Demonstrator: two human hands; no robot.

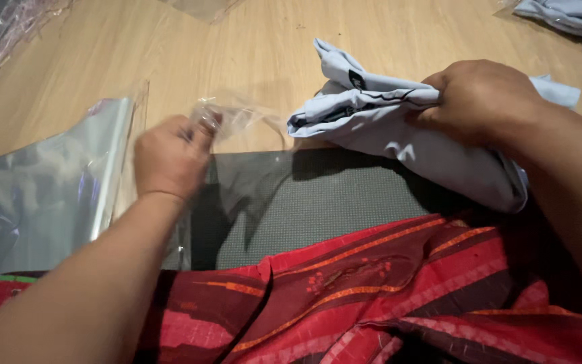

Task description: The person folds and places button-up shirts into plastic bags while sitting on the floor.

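Note:
My right hand (483, 98) grips a folded light grey-blue garment (399, 131) with dark print, held just above a dark grey mat (304, 202). My left hand (170, 155) pinches the edge of a clear plastic bag (237, 118), which is blurred by motion. The bag's opening lies just left of the garment's near end, a small gap between them.
A stack of clear plastic bags (48, 175) lies at the left on the wooden floor (237, 47). Red patterned cloth (385, 296) covers my lap in the foreground. Another grey-blue garment in plastic (574, 17) lies at the top right. Crumpled plastic (8, 30) sits top left.

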